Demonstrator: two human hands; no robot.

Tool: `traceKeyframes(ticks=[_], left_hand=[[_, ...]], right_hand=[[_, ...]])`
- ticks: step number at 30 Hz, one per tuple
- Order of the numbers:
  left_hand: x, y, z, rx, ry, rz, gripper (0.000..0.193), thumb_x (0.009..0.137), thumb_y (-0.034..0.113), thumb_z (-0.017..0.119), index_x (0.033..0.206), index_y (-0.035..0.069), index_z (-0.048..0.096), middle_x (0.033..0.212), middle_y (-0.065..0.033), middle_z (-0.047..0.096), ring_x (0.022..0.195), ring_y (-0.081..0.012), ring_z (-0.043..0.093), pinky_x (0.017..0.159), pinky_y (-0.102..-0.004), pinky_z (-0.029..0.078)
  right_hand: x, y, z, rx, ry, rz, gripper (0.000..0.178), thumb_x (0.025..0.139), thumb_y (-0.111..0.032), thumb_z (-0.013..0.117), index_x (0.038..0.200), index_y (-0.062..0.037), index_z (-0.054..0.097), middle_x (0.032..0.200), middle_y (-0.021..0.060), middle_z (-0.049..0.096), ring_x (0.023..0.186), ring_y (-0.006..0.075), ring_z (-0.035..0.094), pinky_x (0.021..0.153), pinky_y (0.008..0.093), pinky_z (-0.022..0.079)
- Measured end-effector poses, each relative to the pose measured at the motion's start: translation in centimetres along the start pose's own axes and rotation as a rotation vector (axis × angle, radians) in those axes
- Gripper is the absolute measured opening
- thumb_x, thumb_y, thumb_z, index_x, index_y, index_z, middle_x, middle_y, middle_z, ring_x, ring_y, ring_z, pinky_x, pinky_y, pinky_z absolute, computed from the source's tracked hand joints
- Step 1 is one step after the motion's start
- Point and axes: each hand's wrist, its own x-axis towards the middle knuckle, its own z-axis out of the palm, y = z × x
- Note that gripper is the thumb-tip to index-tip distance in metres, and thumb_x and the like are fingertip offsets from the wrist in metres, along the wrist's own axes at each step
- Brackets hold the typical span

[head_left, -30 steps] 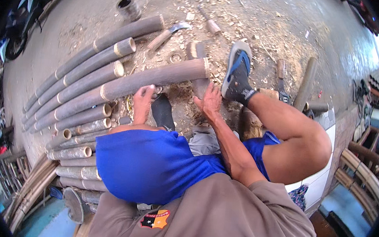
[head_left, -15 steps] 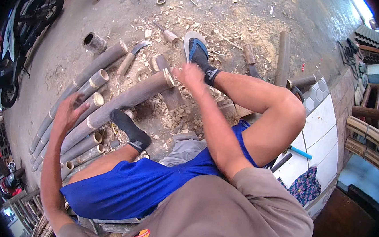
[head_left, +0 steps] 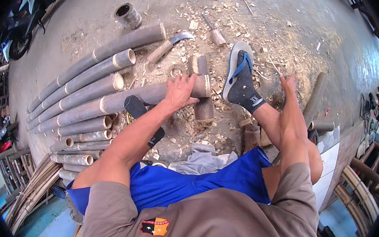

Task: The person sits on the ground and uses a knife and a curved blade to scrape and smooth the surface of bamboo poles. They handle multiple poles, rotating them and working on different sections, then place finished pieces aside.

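Note:
A thick bamboo pole (head_left: 133, 95) lies slantwise with its cut end on a short wooden block (head_left: 204, 108). My left hand (head_left: 181, 92) rests on the pole near that end, fingers spread and thumb apart. Off to the right, past my sandalled foot, my right hand (head_left: 288, 85) is low over the floor with its fingers curled closed. What it grips is hidden; a thin stick (head_left: 274, 66) shows by its fingertips. A curved knife (head_left: 160, 52) with a wooden handle and a chisel-like tool (head_left: 217, 37) lie beyond the pole.
Several more bamboo poles (head_left: 100, 64) lie side by side at the left. A hollow bamboo piece (head_left: 129, 16) stands at the back left. Wood chips cover the floor. A bamboo length (head_left: 315, 97) lies at right, near white tiles (head_left: 327, 163). A grey cloth (head_left: 202, 158) is before me.
My left hand has come right and down onto the pole's end. My right hand has left that end and moved right to the floor, where a wooden-handled blade lay. The view has shifted.

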Motion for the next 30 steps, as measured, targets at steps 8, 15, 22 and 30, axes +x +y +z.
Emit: traceKeyframes(ticks=[8, 15, 22, 30], left_hand=[[-1.4, -0.7, 0.3, 0.016, 0.121, -0.060, 0.098, 0.065, 0.052, 0.093, 0.146, 0.016, 0.050, 0.125, -0.0127, 0.062, 0.122, -0.0353, 0.060, 0.100, -0.0582, 0.046], [-0.4, 0.7, 0.1, 0.054, 0.194, -0.050, 0.098, 0.066, 0.056, 0.091, 0.149, 0.022, 0.051, 0.132, -0.0133, 0.057, 0.126, -0.0363, 0.058, 0.105, -0.0610, 0.046], [0.5, -0.3, 0.5, -0.089, 0.064, 0.002, 0.098, 0.066, 0.055, 0.092, 0.150, 0.025, 0.050, 0.130, -0.0127, 0.056, 0.128, -0.0362, 0.056, 0.096, -0.0601, 0.051], [-0.1, 2.8, 0.8, 0.117, 0.267, 0.101, 0.097, 0.075, 0.064, 0.081, 0.153, 0.016, 0.049, 0.139, -0.0115, 0.060, 0.123, -0.0337, 0.061, 0.097, -0.0513, 0.053]], right_hand=[[-4.0, -10.3, -9.1, -0.115, 0.358, -0.217, 0.080, 0.088, -0.050, 0.075, 0.149, -0.0059, 0.047, 0.114, 0.0262, 0.073, 0.104, 0.0444, 0.072, 0.089, 0.0544, 0.056], [-15.9, -12.9, -23.5, 1.385, 0.360, -0.175, 0.050, 0.096, -0.040, 0.072, 0.124, -0.0018, 0.057, 0.098, 0.0125, 0.072, 0.087, 0.0305, 0.073, 0.080, 0.0475, 0.064], [-31.3, -21.1, -18.6, 1.892, -0.181, -0.070, 0.040, 0.095, -0.030, 0.071, 0.123, -0.0030, 0.059, 0.091, 0.0092, 0.068, 0.080, 0.0250, 0.070, 0.073, 0.0428, 0.061], [-36.1, -18.9, -5.1, 0.825, -0.334, -0.198, 0.054, 0.094, -0.032, 0.065, 0.136, 0.0022, 0.061, 0.096, 0.0205, 0.073, 0.084, 0.0298, 0.069, 0.082, 0.0411, 0.054]])
